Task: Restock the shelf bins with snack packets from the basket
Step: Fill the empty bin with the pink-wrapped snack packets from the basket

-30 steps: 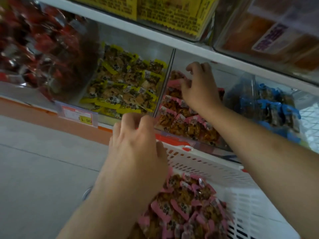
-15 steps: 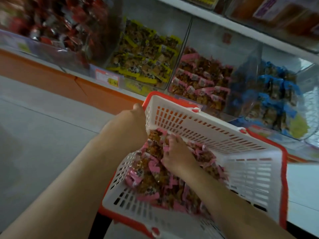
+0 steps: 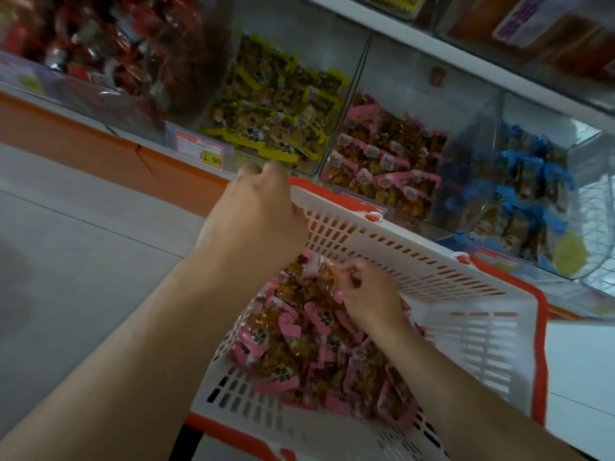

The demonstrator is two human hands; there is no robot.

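A white basket (image 3: 466, 331) with an orange rim sits tilted below the shelf, holding several pink snack packets (image 3: 299, 347). My left hand (image 3: 256, 214) grips the basket's far left corner at the rim. My right hand (image 3: 369, 291) is down inside the basket, its fingers curled round a bunch of pink packets at the top of the pile. Straight above the basket, a clear shelf bin (image 3: 412, 104) holds matching pink packets (image 3: 382, 161) and is partly filled.
Neighbouring clear bins hold yellow packets (image 3: 276, 104), red packets (image 3: 100, 44) and blue packets (image 3: 519, 194). A price tag (image 3: 199, 149) hangs on the shelf edge. An upper shelf (image 3: 466, 58) overhangs the bins. Grey floor lies to the left.
My right hand left the pink bin, dropped into the basket and now has packets gathered in its fingers. The view has tipped down towards the basket. My left hand stays on the rim.
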